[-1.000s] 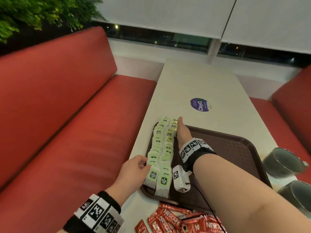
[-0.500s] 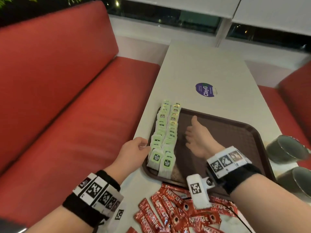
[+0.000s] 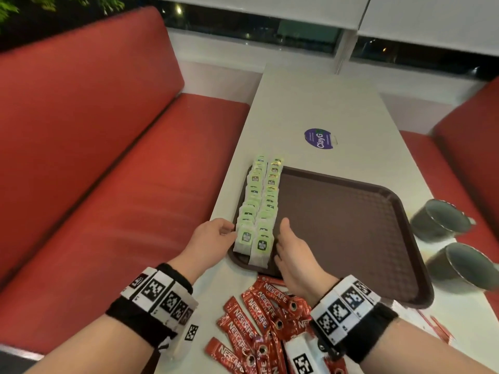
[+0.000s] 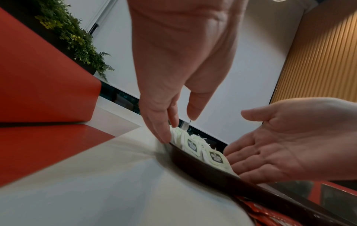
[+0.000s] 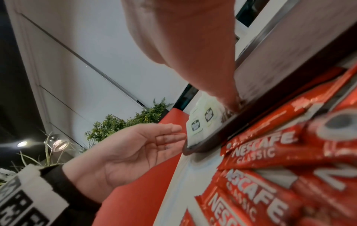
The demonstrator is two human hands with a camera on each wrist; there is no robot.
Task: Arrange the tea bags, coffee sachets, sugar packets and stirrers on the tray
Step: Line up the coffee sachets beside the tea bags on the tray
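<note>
Overlapping tea bags (image 3: 258,211) hiding tray (image 3: 351,225) edge

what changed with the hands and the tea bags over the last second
The right hand drew back from the far end of the tea bags to the near end of the brown tray, where it now lies open, flanking the rows on their right. It neither took nor released anything. The left hand stayed open at the tray's near left corner. The tea bags kept their two rows, and the coffee sachets stayed on the table.
</note>
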